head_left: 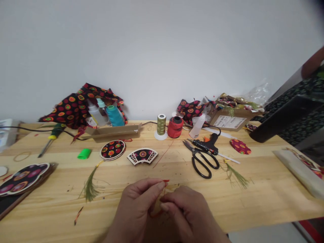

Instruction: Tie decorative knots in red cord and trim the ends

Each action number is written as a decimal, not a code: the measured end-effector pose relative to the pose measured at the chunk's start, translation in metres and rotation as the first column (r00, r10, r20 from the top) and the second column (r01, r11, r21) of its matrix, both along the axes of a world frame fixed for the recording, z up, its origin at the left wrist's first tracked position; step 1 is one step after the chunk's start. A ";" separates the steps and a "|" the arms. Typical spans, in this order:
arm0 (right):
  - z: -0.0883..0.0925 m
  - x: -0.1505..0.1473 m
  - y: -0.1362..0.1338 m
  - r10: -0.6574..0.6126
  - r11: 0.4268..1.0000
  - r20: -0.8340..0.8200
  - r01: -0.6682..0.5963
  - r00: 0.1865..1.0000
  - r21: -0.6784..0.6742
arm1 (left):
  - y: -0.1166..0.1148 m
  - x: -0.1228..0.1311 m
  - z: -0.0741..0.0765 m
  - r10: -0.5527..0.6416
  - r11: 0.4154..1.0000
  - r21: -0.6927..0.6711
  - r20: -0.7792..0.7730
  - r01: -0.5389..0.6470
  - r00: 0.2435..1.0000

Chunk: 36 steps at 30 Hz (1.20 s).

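Close to the table's front edge, my left hand [140, 199] is closed, pinching a red cord [166, 181] between thumb and forefinger. My right hand [186, 206] is just beside it, its thumb and forefinger pressed together on a thin strand of the cord that runs down from the left fingertips. Below the fingers, part of the red cord hangs in a curve, partly hidden by the hands. Beyond them lies a fan-shaped wooden piece [143, 155] with patterned fabric. Black-handled scissors [199, 158] rest to the right, touching or near a glue gun [209, 143].
Behind stand an olive thread spool [161, 125] and a red cord spool [175, 127]. Olive tassels [91, 187] lie left and right. A round fabric piece [112, 150], green cap [84, 154], screwdriver [52, 138], cardboard tray [115, 133] and full cardboard box [229, 119] surround the work area.
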State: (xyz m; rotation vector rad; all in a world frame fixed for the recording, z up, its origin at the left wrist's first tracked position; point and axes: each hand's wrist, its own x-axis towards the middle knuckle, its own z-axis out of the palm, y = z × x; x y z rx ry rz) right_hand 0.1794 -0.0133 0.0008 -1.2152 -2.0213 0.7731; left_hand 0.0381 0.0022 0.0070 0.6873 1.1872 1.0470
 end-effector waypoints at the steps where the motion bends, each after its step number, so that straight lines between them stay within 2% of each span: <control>1: 0.001 0.003 0.001 -0.038 0.999 0.012 0.038 0.999 0.021 | 0.000 0.000 0.001 0.002 1.000 0.003 0.001 -0.002 1.000; 3: 0.002 0.009 0.005 -0.176 0.978 -0.022 0.178 0.984 0.109 | 0.000 0.001 0.002 0.011 1.000 -0.004 0.001 -0.011 1.000; 5: 0.005 0.012 0.009 -0.280 0.931 -0.127 0.301 0.952 0.205 | -0.001 0.003 0.004 0.015 1.000 -0.026 -0.009 -0.016 1.000; 6: 0.006 0.013 0.011 -0.280 0.921 -0.176 0.316 0.944 0.227 | -0.001 0.003 0.005 0.013 0.999 -0.034 -0.023 -0.013 1.000; 8: 0.010 0.012 0.015 -0.216 0.939 -0.245 0.270 0.945 0.214 | -0.002 0.004 0.006 -0.006 0.999 -0.033 -0.055 0.004 0.998; 10: 0.013 0.009 0.017 -0.159 0.965 -0.279 0.209 0.947 0.160 | -0.003 0.003 0.007 -0.038 0.999 -0.022 -0.079 0.036 0.996; 15: 0.013 0.005 0.021 -0.133 0.986 -0.288 0.155 0.948 0.055 | -0.004 -0.001 0.006 -0.183 0.981 0.035 -0.125 0.188 0.975; 18: 0.010 0.003 0.025 -0.146 0.987 -0.364 0.113 0.920 -0.110 | -0.002 -0.002 0.005 -0.204 0.977 0.045 -0.111 0.210 0.973; 20: 0.008 0.002 0.025 -0.188 0.962 -0.480 0.060 0.857 -0.268 | -0.001 -0.002 0.005 -0.161 0.987 0.013 -0.075 0.162 0.984; 23: 0.003 -0.001 0.021 -0.254 0.888 -0.608 -0.068 0.752 -0.454 | 0.000 -0.002 0.005 -0.101 0.995 0.004 -0.056 0.101 0.993; 25: -0.002 -0.003 0.015 -0.276 0.850 -0.618 -0.113 0.736 -0.514 | 0.000 -0.003 0.004 -0.094 0.995 0.023 -0.052 0.096 0.994; 27: -0.009 -0.006 0.008 -0.273 0.839 -0.596 -0.116 0.755 -0.531 | 0.002 -0.005 0.002 -0.073 0.995 0.064 -0.056 0.077 0.996; 30: -0.017 -0.011 0.000 -0.290 0.874 -0.490 0.019 0.822 -0.485 | 0.003 -0.007 -0.001 -0.032 0.994 0.105 -0.081 0.040 0.996; 33: -0.019 -0.015 -0.006 -0.302 0.930 -0.346 0.194 0.888 -0.313 | 0.004 -0.007 -0.002 -0.001 0.995 0.100 -0.094 0.010 0.996; 36: -0.018 -0.018 -0.008 -0.258 0.964 -0.270 0.228 0.928 -0.137 | 0.004 -0.007 -0.002 0.019 0.997 0.080 -0.075 -0.013 0.997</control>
